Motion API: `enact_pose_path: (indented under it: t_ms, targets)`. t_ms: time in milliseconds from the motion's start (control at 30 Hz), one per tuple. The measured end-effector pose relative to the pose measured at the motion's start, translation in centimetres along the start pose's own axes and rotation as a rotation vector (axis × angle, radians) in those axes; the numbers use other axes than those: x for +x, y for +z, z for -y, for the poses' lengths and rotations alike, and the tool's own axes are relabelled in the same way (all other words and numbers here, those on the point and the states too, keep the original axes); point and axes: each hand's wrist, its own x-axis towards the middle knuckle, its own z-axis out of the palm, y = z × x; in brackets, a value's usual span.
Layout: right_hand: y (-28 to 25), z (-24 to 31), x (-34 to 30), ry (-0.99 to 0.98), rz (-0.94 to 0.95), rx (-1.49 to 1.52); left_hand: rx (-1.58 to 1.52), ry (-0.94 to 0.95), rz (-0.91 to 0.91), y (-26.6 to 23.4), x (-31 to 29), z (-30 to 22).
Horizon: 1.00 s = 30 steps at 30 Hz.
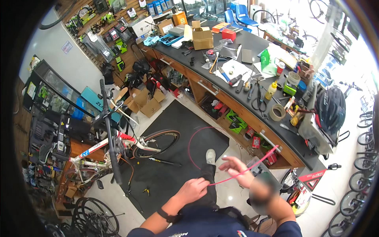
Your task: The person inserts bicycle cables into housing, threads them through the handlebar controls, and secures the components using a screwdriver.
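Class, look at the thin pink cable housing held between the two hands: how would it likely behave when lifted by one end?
The pink cable housing probably bends easily: it curves in a wide loop beyond the right hand. It seems springy rather than limp, since the loop holds a smooth arc. It is likely light, as the left hand merely pinches it.

I see a dark curved worktop [252, 91] running from 12 to 3 o'clock. On it: cardboard box [202, 38] at 12, tape roll [277, 112], scissors [258, 100] and yellow bottle [271, 91] near 2, black helmet [331, 108] at 3. On the floor, a black mat [173, 158] at centre carries the bicycle [118, 148] at 9.
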Motion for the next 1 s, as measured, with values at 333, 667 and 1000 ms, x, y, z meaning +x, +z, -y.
enact_pose_path:
  t_ms: [333, 667, 1000]
  targets:
    - [-8.5, 13.2, 16.3, -0.086, -0.584, 0.54, -0.631, -0.108, 0.306, -4.0, 26.8, 13.7]
    - [-15.7, 21.6, 21.8, -0.126, -0.484, 0.23, 0.115, -0.292, -0.38, -6.3, 46.5, 29.5]
    - [-17.6, 21.5, 27.3, -0.063, -0.569, -0.019, 0.636, 0.3, -0.156, -6.8, 52.8, 36.7]
